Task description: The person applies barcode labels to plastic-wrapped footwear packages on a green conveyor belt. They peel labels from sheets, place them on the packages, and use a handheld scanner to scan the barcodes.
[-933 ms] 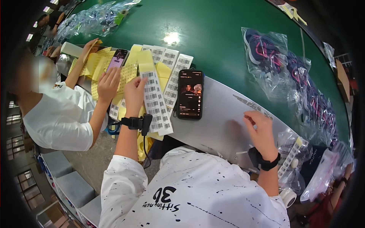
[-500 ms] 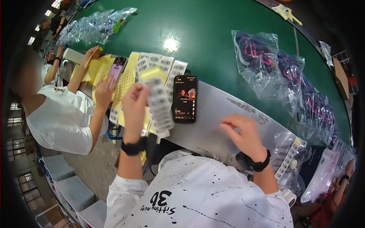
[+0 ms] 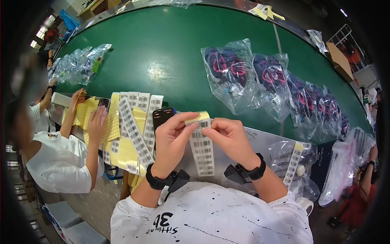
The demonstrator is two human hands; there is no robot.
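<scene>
Left hand [image 3: 172,140] and right hand [image 3: 229,138] both pinch the top end of a barcode label strip [image 3: 203,152], long axis vertical, hanging toward the person over the bench's [image 3: 260,142] near edge.

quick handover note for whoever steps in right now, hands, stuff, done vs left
Left hand: pinches the top of the long white barcode label strip on yellow backing.
Right hand: fingertips at the same top end, as if peeling a label.
Strip hangs over the grey metal table edge; black phone sits behind the left hand.
More barcode label strips lie to the left.
Clear bags of dark sandals with pink straps lie on the green belt.
Done: strip in hand. Left: no label off yet.
</scene>
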